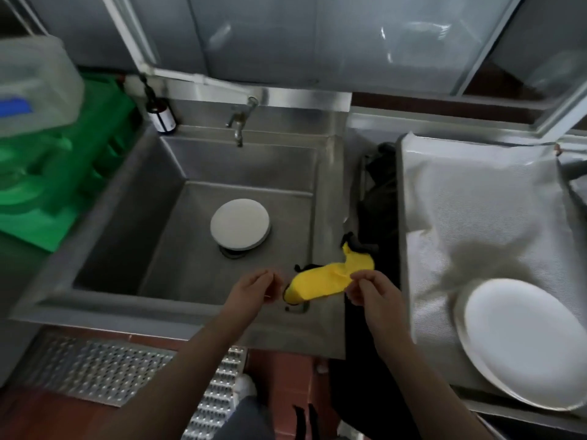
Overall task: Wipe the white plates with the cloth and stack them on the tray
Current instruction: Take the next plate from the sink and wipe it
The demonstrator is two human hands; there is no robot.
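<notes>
Nearest the camera, a perforated metal floor grate (104, 369) lies over red floor tiles (279, 373), w/ a shoe toe (244, 387) showing beside it.

Both forearms reach fwd over the front rim of the steel sink (133, 192). The right hand (371, 290) has thumb and fingers curled in a pinch grip on one end of the yellow cloth (330, 276). The left hand (254, 290) sits just beside the cloth's other end, fingers curled in a narrow grip; whether it actually holds the cloth or a thread of it can't be told, since the frame is blurred there. The cloth has a dark edge and hangs across the sink's front right corner, approx. between the two hands.

To the right, on the dimpled metal tray (476, 198), two white plates (524, 341) sit stacked at the near right corner. A dark cloth (381, 198) fills the gap between sink and tray.

Further in, a small white plate (239, 223) lies upside down on the sink bottom, partly over the drain (233, 251).

Left of the sink are green crates (63, 185), w/ a clear plastic tub (35, 87) on top. At the back rim a tap (238, 122) points into the basin, and a dark bottle (162, 117) w/ a white label stands at the back left corner.
</notes>
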